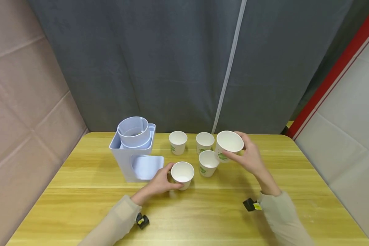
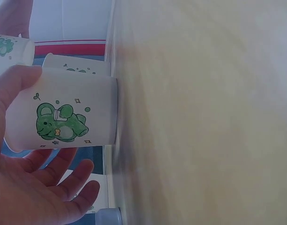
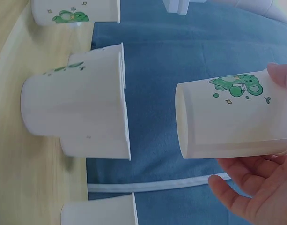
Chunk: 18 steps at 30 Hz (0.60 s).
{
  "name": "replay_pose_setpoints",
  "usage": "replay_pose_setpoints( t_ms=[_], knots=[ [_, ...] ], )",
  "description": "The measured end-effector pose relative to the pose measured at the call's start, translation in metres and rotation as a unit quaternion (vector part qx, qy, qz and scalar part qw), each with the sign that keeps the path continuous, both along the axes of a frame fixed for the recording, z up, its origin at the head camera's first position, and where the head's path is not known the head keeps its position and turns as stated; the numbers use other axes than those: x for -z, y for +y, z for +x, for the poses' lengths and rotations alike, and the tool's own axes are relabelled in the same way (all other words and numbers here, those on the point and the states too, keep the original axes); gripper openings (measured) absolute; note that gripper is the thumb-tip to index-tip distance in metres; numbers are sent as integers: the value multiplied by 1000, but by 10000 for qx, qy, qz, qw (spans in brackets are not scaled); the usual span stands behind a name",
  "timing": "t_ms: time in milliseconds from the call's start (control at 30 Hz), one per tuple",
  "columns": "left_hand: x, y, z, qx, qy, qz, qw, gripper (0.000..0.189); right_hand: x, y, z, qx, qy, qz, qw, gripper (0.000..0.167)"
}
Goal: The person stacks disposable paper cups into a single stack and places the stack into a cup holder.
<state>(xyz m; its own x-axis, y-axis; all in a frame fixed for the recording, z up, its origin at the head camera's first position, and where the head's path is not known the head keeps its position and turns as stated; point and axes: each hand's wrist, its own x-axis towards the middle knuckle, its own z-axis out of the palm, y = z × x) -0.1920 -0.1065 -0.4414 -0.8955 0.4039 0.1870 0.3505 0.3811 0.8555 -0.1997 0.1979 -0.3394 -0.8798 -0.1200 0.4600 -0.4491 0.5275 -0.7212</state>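
My left hand (image 1: 163,179) holds a white paper cup (image 1: 182,173) upright at the table, its thumb across the near side. A green cartoon animal is printed on that cup (image 2: 63,112) in the left wrist view. Higher up on the right, my right hand (image 1: 249,155) grips another paper cup (image 1: 229,145) by its side, thumb in front, raised above the table. In the right wrist view this raised cup (image 3: 232,117) shows its base apart from the standing cups. Just left of it and lower stands a paper cup (image 1: 207,167).
Two more paper cups stand farther back, one at the centre (image 1: 177,145) and one to its right (image 1: 204,140). A pale blue plastic stand (image 1: 127,164) with a round top container (image 1: 133,135) is on the left. A grey curtain (image 1: 172,68) hangs behind the wooden table (image 1: 184,218).
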Motion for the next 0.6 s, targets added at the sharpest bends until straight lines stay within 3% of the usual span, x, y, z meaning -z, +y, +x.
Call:
replay_pose_setpoints(
  t_ms=[600],
  knots=[
    [-1, 1, 1, 8, -48, 18, 10000, 63, -6, -28, -6, -327, 151, 1, 9994, 61]
  ],
)
